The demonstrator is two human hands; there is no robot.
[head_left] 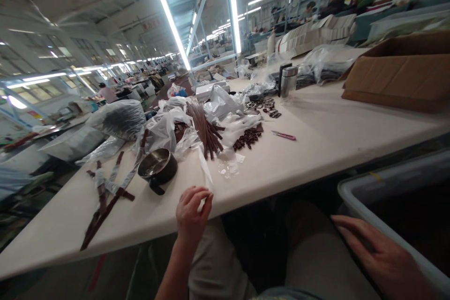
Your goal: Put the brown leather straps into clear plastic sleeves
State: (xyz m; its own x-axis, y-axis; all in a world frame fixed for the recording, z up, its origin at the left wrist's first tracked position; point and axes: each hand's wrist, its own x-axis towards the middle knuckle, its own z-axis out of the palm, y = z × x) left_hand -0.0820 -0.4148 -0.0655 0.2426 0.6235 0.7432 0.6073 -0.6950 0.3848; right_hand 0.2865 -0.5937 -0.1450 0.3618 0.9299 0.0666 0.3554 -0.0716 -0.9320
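Note:
My left hand (pixel 191 213) is at the table's near edge, its fingers pinched on a strip of clear plastic (pixel 206 173) that trails up over the tabletop. My right hand (pixel 369 251) lies flat with fingers stretched out on my right thigh, beside the rim of a grey bin (pixel 355 192). A small metal bowl (pixel 157 166) stands just beyond my left hand. A bundle of brown straps (pixel 206 131) lies among white plastic bags (pixel 165 129), with a pile of dark small parts (pixel 248 138) next to it.
Wrapped brown straps (pixel 105 194) lie at the left of the white table (pixel 316 150). Pink-handled snips (pixel 284 135), a steel flask (pixel 288 82) and a cardboard box (pixel 401 72) sit farther right. Other workers sit at distant tables.

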